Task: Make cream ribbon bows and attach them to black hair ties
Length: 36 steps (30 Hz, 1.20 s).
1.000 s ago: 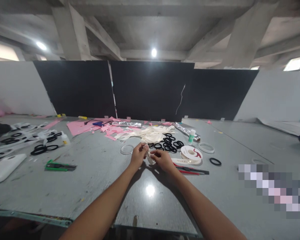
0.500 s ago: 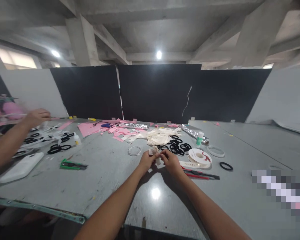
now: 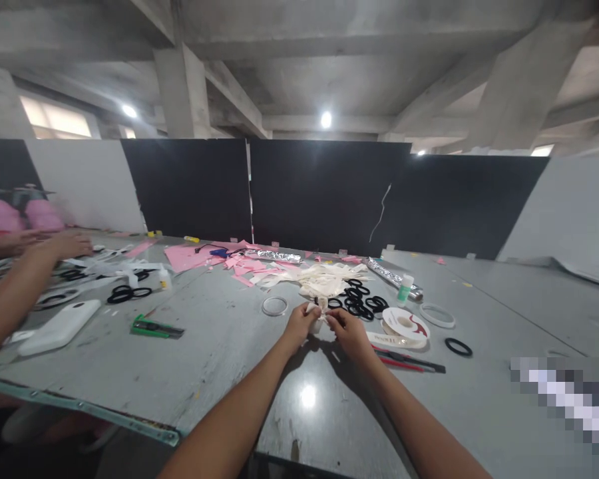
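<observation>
Near the middle of the table, my left hand [image 3: 299, 327] pinches a cream ribbon [image 3: 322, 306] gathered into a small looped bundle. Close against its right side, my right hand [image 3: 350, 330] has thumb and fingers pressed together on the same ribbon. Fingers cover part of the bundle, so its exact shape is hard to make out. Just beyond lie a pile of cream ribbon strips [image 3: 324, 278] and several black hair ties [image 3: 358, 301]. To the right of my right hand stands a white ribbon spool [image 3: 404, 324] with a printed ribbon tail.
A black and red tool [image 3: 409, 360] lies right of my forearm, near a glue bottle [image 3: 405, 289] and a black ring [image 3: 458, 346]. Leftward are a clear ring [image 3: 275, 306], a green cutter [image 3: 156, 326] and a white power bank [image 3: 62, 326]. A co-worker's hands [image 3: 64, 246] work at far left.
My hands stay on the ribbon, which now looks more bunched between my fingers. The view has tilted and shifted slightly. The co-worker's near hand has lowered toward the table.
</observation>
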### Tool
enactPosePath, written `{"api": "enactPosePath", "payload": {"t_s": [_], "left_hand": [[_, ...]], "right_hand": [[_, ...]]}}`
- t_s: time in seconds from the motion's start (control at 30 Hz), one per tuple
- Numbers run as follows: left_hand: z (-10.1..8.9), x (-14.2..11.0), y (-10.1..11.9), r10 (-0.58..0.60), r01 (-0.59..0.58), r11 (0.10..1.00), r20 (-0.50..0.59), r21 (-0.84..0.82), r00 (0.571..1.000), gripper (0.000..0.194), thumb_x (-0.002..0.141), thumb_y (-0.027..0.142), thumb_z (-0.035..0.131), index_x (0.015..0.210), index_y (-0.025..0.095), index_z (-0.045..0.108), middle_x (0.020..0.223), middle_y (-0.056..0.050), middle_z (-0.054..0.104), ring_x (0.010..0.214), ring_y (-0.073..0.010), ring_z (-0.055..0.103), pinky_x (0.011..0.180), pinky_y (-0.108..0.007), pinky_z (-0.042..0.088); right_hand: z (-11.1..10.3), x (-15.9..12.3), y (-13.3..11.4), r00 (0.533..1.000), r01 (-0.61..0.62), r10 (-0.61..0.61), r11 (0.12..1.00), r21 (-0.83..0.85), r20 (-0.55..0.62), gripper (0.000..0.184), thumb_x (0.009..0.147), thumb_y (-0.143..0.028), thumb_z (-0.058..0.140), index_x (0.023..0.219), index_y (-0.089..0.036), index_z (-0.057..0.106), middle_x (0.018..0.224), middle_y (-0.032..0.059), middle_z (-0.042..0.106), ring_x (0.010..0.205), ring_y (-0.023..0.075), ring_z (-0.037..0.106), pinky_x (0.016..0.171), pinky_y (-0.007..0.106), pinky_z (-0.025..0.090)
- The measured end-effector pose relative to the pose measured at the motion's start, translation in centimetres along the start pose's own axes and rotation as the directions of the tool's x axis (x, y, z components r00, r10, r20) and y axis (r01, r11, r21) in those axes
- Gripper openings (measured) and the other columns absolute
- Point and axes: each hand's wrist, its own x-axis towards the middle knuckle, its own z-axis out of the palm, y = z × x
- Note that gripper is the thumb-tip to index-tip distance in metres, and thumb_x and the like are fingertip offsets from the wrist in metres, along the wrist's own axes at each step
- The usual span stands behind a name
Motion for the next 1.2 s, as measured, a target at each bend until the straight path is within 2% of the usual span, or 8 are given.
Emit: {"api": "enactPosePath", "payload": {"t_s": [0.2,0.43,0.5,0.67,0.8,0.9,1.03,1.2], "left_hand": [[0.4,-0.1,0.2,-0.007,0.003,0.999,0.122,0.032,0.993,0.043,0.067,0.054,0.067,0.071,0.013,0.055,0.060,0.003,0.050,0.051,-0.0077,0.040,0.050,-0.021,0.031],[0.7,-0.2,-0.1,0.006,-0.003,1.000,0.096,-0.027,0.995,0.041,0.072,0.054,0.064,0.075,0.015,0.050,0.060,0.005,0.048,0.049,-0.0062,0.039,0.048,-0.019,0.031],[0.7,-0.3,-0.1,-0.006,0.009,0.999,0.094,-0.032,0.996,0.040,0.073,0.053,0.062,0.078,0.015,0.052,0.061,0.005,0.049,0.049,-0.0063,0.040,0.048,-0.019,0.032],[0.5,-0.1,-0.3,-0.043,0.042,0.999,0.099,0.009,0.994,0.041,0.071,0.052,0.065,0.085,0.014,0.056,0.064,0.004,0.052,0.053,-0.0078,0.044,0.051,-0.020,0.034],[0.4,0.2,-0.4,-0.016,0.006,0.998,0.144,0.068,0.989,0.040,0.066,0.045,0.072,0.082,0.013,0.057,0.063,0.003,0.051,0.053,-0.0070,0.042,0.051,-0.019,0.034],[0.2,0.1,-0.1,-0.013,0.008,0.999,0.098,0.044,0.995,0.038,0.066,0.044,0.073,0.081,0.014,0.056,0.062,0.003,0.051,0.052,-0.0066,0.042,0.050,-0.019,0.034],[0.2,0.0,0.2,-0.029,0.030,1.000,0.031,-0.006,0.999,0.039,0.062,0.044,0.075,0.079,0.015,0.057,0.061,0.004,0.052,0.051,-0.0075,0.046,0.049,-0.019,0.036],[0.3,0.1,0.3,-0.081,0.082,0.996,0.026,-0.024,0.996,0.044,0.065,0.051,0.071,0.086,0.013,0.065,0.069,-0.002,0.062,0.054,-0.0095,0.051,0.054,-0.022,0.041]], "right_hand": [[0.1,0.0,-0.2,0.995,-0.094,0.101,0.974,0.207,-0.024,0.029,0.079,-0.048,0.054,0.076,-0.019,0.052,0.058,-0.0034,0.052,0.046,0.0106,0.047,0.042,0.022,0.039],[0.8,0.1,-0.8,0.981,-0.126,0.169,0.931,0.342,-0.100,0.031,0.080,-0.052,0.052,0.081,-0.022,0.047,0.050,-0.0077,0.048,0.035,0.0083,0.041,0.035,0.021,0.035],[0.7,0.2,-0.6,0.982,-0.125,0.167,0.922,0.366,-0.087,0.031,0.080,-0.052,0.052,0.082,-0.022,0.048,0.051,-0.0076,0.048,0.034,0.0081,0.041,0.034,0.020,0.035],[0.1,0.3,0.2,0.991,-0.125,0.132,0.950,0.286,-0.005,0.030,0.079,-0.050,0.054,0.077,-0.020,0.052,0.050,-0.0059,0.047,0.036,0.0085,0.040,0.035,0.021,0.032],[-0.1,0.4,0.2,0.995,-0.066,0.080,0.976,0.208,-0.057,0.030,0.083,-0.047,0.048,0.083,-0.019,0.057,0.055,-0.0020,0.052,0.045,0.0115,0.044,0.042,0.024,0.034],[-0.1,0.2,-0.1,0.996,-0.003,0.010,0.996,0.084,-0.084,0.028,0.084,-0.043,0.049,0.091,-0.019,0.059,0.062,-0.0010,0.055,0.055,0.0133,0.047,0.051,0.024,0.035],[-0.2,-0.1,-0.4,0.997,0.044,-0.049,0.996,-0.082,-0.052,0.026,0.085,-0.042,0.049,0.075,-0.019,0.057,0.063,-0.0015,0.055,0.059,0.0130,0.047,0.056,0.024,0.032],[-0.7,-0.2,-0.7,0.997,0.050,-0.057,0.993,-0.109,-0.060,0.028,0.087,-0.038,0.045,0.067,-0.020,0.052,0.059,-0.0024,0.052,0.057,0.0129,0.045,0.055,0.024,0.030]]}}
